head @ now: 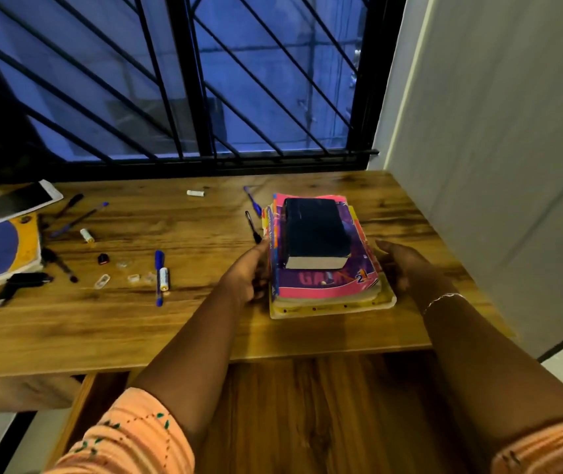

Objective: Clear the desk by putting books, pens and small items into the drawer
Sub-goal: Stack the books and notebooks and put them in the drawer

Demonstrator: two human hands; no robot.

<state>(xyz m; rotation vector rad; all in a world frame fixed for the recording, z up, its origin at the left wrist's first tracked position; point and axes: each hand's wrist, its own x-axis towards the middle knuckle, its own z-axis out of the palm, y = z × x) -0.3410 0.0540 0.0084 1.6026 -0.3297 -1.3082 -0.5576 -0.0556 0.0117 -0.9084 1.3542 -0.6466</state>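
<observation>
Pink books [328,289], left hand [246,273], right hand [406,268]

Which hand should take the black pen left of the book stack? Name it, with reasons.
Left. The left hand rests against the left side of the stack, close to the black pen. The right hand sits at the stack's right side and would have to cross over it.
</observation>
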